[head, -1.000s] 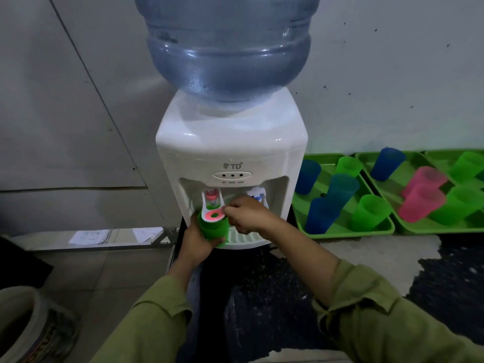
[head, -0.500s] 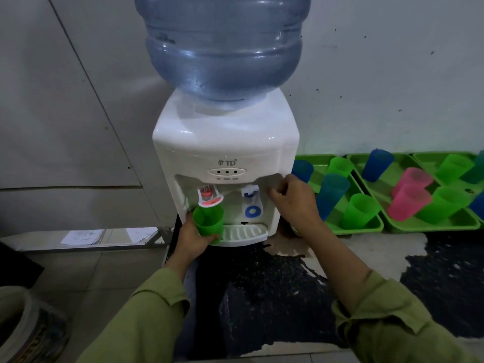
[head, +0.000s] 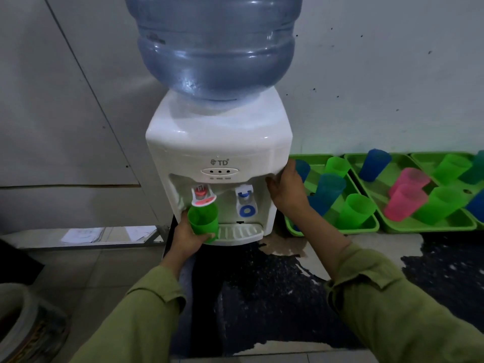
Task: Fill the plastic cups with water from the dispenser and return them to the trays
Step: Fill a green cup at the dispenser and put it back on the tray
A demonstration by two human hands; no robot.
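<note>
A white water dispenser (head: 218, 142) with a blue bottle (head: 214, 45) on top stands on a dark stand against the wall. My left hand (head: 187, 235) grips a green cup (head: 203, 221) from below, holding it upright under the red tap (head: 201, 197). The blue tap (head: 245, 203) is free. My right hand (head: 285, 188) rests against the dispenser's right front corner, fingers curved around the edge. Three green trays lie to the right: the nearest tray (head: 362, 227) and the second tray (head: 429, 226) hold several green, blue and pink cups.
The white drip tray (head: 239, 231) juts out below the taps. Papers (head: 83, 234) lie on a low ledge at the left. A round container (head: 21, 323) sits at the lower left. The floor by the trays is patchy black and pale.
My right hand left the red tap lever and moved right to the dispenser's right corner. The green cup stays under the red tap in my left hand.
</note>
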